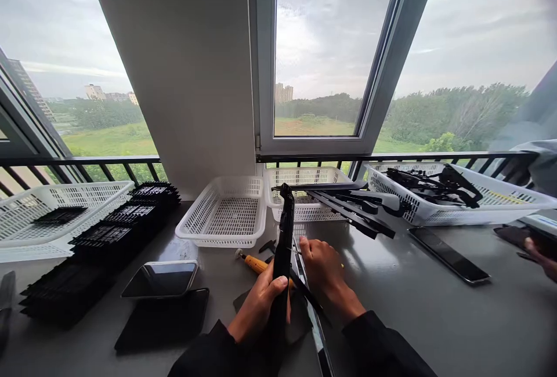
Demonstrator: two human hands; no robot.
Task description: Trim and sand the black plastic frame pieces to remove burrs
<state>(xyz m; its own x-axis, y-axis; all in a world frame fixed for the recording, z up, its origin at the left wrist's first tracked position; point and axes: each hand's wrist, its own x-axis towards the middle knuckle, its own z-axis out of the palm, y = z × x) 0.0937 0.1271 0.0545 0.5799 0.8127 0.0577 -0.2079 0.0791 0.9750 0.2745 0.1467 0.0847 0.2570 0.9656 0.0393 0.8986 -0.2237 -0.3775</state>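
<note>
A grey table [439, 319] spans the view, with white perforated baskets [221, 239] lined up along its far side. Left of centre runs a long row of stacked black lattice panels [107, 232]. In the middle, a long black plastic strip [285, 229] stands steeply tilted in the left hand [257, 305], whose fingers and thumb close around its lower part. Just beside it, the right hand [324, 268] is curled into a fist above a shiny metallic strip [318, 333]; I cannot tell what it grips. A smartphone [162, 280] overlaps a black panel [164, 322] at left, another smartphone [449, 255] lies at right, and an orange handle [255, 263] pokes out near the left hand.
</note>
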